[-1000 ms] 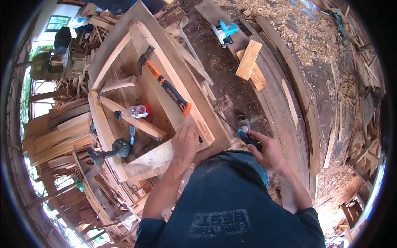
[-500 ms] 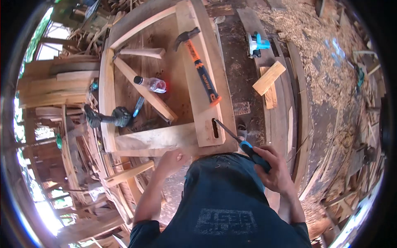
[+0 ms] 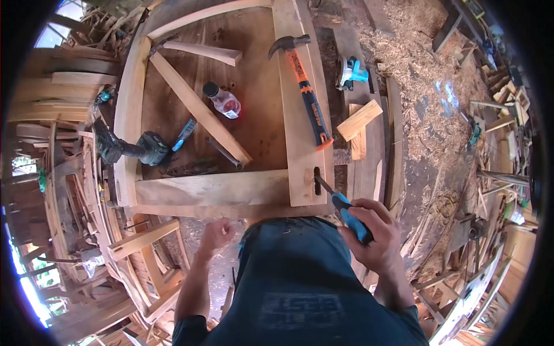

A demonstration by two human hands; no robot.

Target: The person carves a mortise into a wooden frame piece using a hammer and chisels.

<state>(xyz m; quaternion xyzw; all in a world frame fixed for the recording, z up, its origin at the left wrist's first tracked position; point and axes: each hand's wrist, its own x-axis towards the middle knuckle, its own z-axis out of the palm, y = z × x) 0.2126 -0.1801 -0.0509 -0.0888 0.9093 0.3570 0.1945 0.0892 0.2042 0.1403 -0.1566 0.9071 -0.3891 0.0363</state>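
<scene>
My right hand is wrapped round the blue and black handle of a chisel. The chisel's blade slants up and left, its tip at the dark slot in the near end of a wide wooden board. That board forms the right side of a wooden frame. Above the slot, a claw hammer with an orange and black handle lies along the same board. My left hand hovers just off the frame's near rail, fingers curled into a loose fist with nothing visible in it.
Inside the frame are a clear bottle, loose wood strips and a blue-handled tool. A dark cordless drill rests across its left side. Rightward, a blue circular saw and wood offcuts sit on planks.
My left hand has drawn back leftward from the near rail. The chisel stays at the slot, now held more steeply. The view has shifted slightly.
</scene>
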